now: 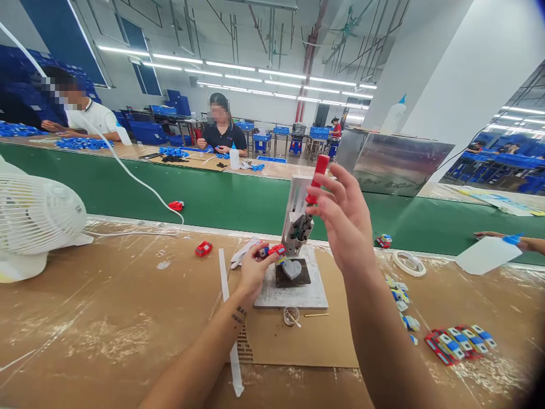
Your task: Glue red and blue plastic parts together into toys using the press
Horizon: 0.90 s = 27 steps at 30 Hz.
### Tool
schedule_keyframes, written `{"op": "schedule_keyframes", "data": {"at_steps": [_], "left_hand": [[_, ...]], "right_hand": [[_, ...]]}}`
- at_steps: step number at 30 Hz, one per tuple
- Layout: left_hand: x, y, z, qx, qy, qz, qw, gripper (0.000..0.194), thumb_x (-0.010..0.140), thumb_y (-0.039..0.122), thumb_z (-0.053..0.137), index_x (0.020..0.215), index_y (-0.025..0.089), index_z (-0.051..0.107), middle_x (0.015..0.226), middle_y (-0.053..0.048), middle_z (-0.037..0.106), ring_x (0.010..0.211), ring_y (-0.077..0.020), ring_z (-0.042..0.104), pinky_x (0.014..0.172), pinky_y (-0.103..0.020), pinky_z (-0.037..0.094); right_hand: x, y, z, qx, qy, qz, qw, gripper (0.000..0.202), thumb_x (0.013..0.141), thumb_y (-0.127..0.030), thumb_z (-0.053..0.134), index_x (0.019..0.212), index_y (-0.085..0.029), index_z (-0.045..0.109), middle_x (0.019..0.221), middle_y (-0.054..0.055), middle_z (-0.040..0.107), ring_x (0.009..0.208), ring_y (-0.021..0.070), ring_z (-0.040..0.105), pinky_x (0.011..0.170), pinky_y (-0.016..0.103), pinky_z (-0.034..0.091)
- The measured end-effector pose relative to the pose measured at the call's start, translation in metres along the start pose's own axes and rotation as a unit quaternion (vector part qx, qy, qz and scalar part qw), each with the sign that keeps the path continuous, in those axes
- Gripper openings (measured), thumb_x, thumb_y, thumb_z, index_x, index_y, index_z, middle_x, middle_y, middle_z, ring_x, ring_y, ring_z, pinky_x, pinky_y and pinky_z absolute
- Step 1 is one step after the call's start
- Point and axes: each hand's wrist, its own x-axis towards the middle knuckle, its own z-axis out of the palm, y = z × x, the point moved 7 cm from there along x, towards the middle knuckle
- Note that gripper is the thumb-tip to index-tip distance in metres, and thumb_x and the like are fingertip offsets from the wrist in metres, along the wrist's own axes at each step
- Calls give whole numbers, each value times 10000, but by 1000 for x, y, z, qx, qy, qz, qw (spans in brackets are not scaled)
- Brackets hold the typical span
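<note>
My left hand (254, 272) pinches a small red, blue and yellow toy car (276, 251) beside a grey heart-shaped block (292, 269). That block sits on a dark plate (302, 279) at the foot of a metal hand press (294, 227). Up at the press's red lever handle (321, 166) is my right hand (347, 221). Its fingers are apart and loosely bent, with the fingertips overlapping the handle; the palm stays off it. Whether the fingertips touch the handle is hard to see.
A clear cup with a swab (292, 316) stands before the press on cardboard (306, 346). Toy cars (462, 343) and a tape roll (409, 264) lie right; a co-worker's hand is near a white bottle (487, 255). A fan (38, 216) stands left. Beyond runs a green belt (230, 199).
</note>
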Motion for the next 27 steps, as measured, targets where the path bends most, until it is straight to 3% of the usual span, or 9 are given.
{"op": "schedule_keyframes", "data": {"at_steps": [3,6,8,11,14,16,20,23,27], "left_hand": [[-8,19,-26,-53,29,-43,997,487,584,220,935,979,157,657,932,-45,730,854,-169,728,867,-329,598],[-31,48,-41,-84,35,-69,993,490,576,175,947,982,166,675,972,-49,757,869,-156,742,847,-279,600],[-51,65,-38,-97,26,-75,992,523,566,202,967,1012,181,695,1012,-38,762,909,-154,745,863,-256,600],[-84,77,-14,-132,-37,-74,988,545,567,280,986,1035,221,713,1056,-27,766,923,-177,756,858,-269,612],[-112,72,8,-146,-108,-71,981,516,607,345,974,1048,280,714,988,-5,777,849,-180,760,788,-289,631],[-124,64,11,-137,-131,-61,980,492,634,372,959,1056,317,711,960,10,778,828,-177,755,762,-296,636],[-127,56,7,-111,-159,-58,979,465,667,454,926,1069,334,725,1032,-5,788,958,-216,758,912,-364,628],[-113,55,2,-123,-124,-79,982,362,687,497,905,949,288,767,961,-35,810,945,-193,769,881,-280,631],[-93,59,-7,-131,-25,-88,987,381,551,411,990,836,274,778,801,7,795,738,-140,771,657,-148,622]], "right_hand": [[-63,1,-10,2,31,-12,999,325,998,-317,599,1322,-286,578,1285,80,628,1091,211,658,794,327,615],[-120,19,-8,-69,-2,69,995,175,999,-278,596,1159,-253,661,1040,68,698,876,183,681,722,295,606],[-142,31,2,-96,-20,124,987,197,960,-291,647,1149,-237,655,963,58,714,746,164,675,621,265,594],[-153,33,25,-86,-20,148,985,315,867,-300,747,1155,-219,649,884,32,721,586,129,622,508,235,562],[-154,25,36,-82,20,116,990,261,851,-275,774,1086,-221,674,882,34,737,610,139,639,517,242,566],[-158,17,33,-91,56,75,991,224,865,-229,763,1072,-234,676,913,45,749,685,168,681,560,270,591],[-176,-7,11,-177,123,-98,972,360,860,-45,696,1148,-260,676,980,77,751,911,243,726,756,401,649],[-188,-18,-2,-253,125,-187,941,439,864,-24,692,1238,-249,645,983,98,767,935,263,733,743,438,660],[-198,-22,-19,-256,117,-209,937,486,894,-68,694,1313,-262,541,1014,106,789,942,264,746,708,445,664]]}}
